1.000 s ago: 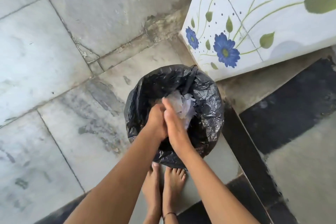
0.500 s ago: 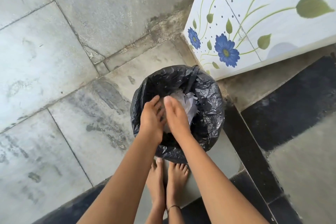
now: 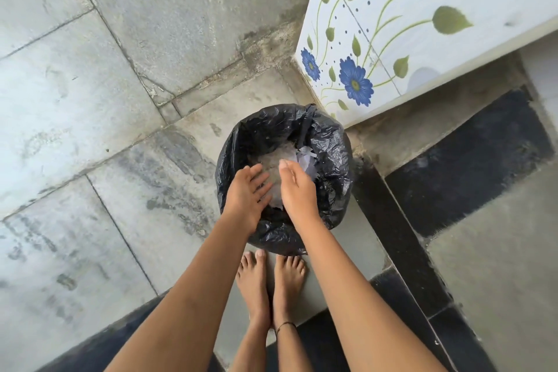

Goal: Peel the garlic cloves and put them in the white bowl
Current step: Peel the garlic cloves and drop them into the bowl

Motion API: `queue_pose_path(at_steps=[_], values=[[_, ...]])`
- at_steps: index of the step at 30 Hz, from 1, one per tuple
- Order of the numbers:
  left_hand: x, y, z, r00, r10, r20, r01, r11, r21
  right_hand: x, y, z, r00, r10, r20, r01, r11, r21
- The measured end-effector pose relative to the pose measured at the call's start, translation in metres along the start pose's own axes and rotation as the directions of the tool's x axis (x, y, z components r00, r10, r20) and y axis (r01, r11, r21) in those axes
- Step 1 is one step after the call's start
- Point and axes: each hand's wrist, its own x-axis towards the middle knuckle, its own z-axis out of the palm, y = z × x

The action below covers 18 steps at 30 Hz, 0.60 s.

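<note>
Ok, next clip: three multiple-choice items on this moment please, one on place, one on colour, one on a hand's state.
1. The left hand and right hand are: A over the bin; B on the floor; C on the wall.
2. The bin's liner is: A white; B black; C blue.
3. The left hand is: A a fist; B pinching a clove; C open, fingers spread.
Answers: 1 A, both hang above its mouth; 2 B, glossy black plastic; 3 C, straight fingers hold nothing.
</note>
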Motion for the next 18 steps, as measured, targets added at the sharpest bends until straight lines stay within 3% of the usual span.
queue_pose_path(at_steps=[5, 8, 11, 14, 18], values=[[-0.1, 0.031, 0.02, 0.973, 0.223, 0.061, -0.231, 0.914, 0.332, -0.075, -0.047, -0.067, 0.991, -0.086, -0.107, 0.084, 0.996, -0.021], [-0.191, 0.05, 0.035, 0.903, 0.393, 0.173, -0.418, 0.716, 0.559, -0.141, -0.093, -0.12, 0.974, -0.142, -0.176, 0.133, 0.989, -0.061], [-0.294, 0.062, 0.054, 0.804, 0.503, 0.317, -0.571, 0.504, 0.648, -0.221, -0.143, -0.175, 0.935, -0.249, -0.251, 0.224, 0.967, -0.124], [-0.397, 0.058, 0.075, 0.695, 0.563, 0.447, -0.686, 0.333, 0.647, -0.309, -0.177, -0.23, 0.859, -0.391, -0.331, 0.32, 0.914, -0.251], [-0.517, 0.02, 0.112, 0.479, 0.62, 0.621, -0.832, 0.095, 0.547, -0.432, -0.187, -0.308, 0.638, -0.606, -0.475, 0.453, 0.794, -0.405]])
